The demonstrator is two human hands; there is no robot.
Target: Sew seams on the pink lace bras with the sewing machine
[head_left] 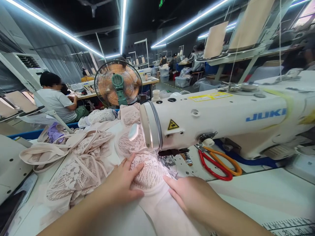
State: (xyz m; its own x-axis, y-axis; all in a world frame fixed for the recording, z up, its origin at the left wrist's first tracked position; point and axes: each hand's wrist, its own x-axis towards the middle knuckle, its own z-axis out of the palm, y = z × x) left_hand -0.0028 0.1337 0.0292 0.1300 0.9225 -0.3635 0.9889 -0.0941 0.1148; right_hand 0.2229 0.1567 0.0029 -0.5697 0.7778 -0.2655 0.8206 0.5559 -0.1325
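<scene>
A pale pink lace bra (149, 172) lies on the bed of a white sewing machine (182, 118), one cup just in front of the needle area. My left hand (124, 180) rests on the left side of that lace cup, fingers spread flat. On its right edge, close to the presser foot, my right hand (184, 191) touches the fabric with fingers stretched forward; some of its fingers are hidden. More lace garments (81, 170) are heaped left of my left hand. Scissors with red and orange handles (216, 167) lie under the machine arm.
A large fan (118, 83) stands beyond the table. Thread cones (215, 41) sit on a rack at upper right. A seated person (57, 98) works at far left. Another machine's white body (13, 167) borders the left edge. A printed ruler scale (290, 226) marks the table's front right.
</scene>
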